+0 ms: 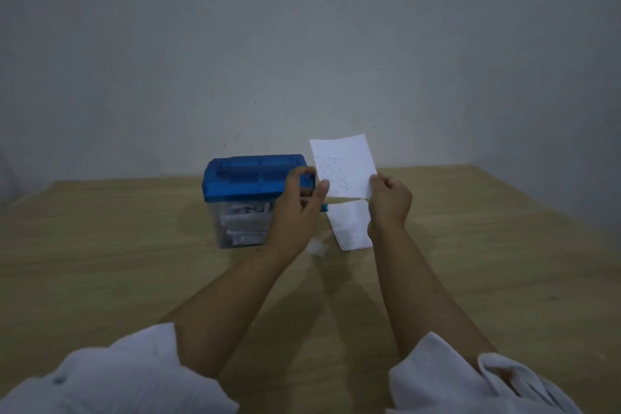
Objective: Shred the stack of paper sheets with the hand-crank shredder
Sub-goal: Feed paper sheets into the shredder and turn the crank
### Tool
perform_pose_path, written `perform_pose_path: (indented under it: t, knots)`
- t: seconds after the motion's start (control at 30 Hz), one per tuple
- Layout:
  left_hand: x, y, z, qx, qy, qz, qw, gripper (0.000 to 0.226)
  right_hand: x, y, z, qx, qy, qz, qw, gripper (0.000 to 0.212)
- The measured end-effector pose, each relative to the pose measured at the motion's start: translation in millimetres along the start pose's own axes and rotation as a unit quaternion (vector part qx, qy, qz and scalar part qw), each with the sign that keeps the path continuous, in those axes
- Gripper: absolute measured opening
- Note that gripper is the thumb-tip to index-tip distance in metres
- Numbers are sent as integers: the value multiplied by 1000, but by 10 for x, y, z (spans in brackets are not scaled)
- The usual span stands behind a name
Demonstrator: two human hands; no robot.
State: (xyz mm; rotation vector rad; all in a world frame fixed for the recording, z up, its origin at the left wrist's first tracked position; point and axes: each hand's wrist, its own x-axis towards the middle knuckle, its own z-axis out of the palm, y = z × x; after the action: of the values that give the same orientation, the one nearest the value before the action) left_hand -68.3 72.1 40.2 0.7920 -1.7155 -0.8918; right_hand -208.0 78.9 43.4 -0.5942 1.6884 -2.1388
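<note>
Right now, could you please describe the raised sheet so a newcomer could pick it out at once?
On the wooden table stands a shredder with a blue lid. Just right of it, the right hand pinches a white sheet upright in the air. Unlike the paper stack lying flat below, it is raised and faintly printed.

At frame centre the shredder (255,178) stands on the counter (134,262). The paper stack (351,228) lies just right of it, with one sheet (342,165) above the stack, between the left hand (295,208) and the right hand (389,202).
</note>
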Motion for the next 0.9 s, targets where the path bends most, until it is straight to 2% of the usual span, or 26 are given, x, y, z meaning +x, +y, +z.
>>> perform_pose_path:
  t: [0.1,0.17,0.27,0.37,0.47,0.63,0.9]
  knots:
    - [172,104,-288,-28,-4,-46,999,21,-171,-144,246,-23,-48,-33,998,18]
    - [259,99,-509,-5,-8,-54,999,12,-264,-200,402,-44,-74,-53,995,22]
    - [356,75,-829,31,4,-63,997,14,-369,-281,585,-77,-129,-75,986,22]
    - [456,69,-1072,42,20,-63,997,18,-422,-404,707,-113,-223,-104,963,21]
    - [614,43,-1242,67,13,-55,996,14,-403,-526,826,-127,-297,-93,942,23]
    - [872,10,-1391,39,-35,-59,997,18,-189,-646,999,-83,-319,-3,944,23]
    - [1061,-172,-1435,106,-11,6,994,13,3,-570,1161,-126,-342,-73,928,23]
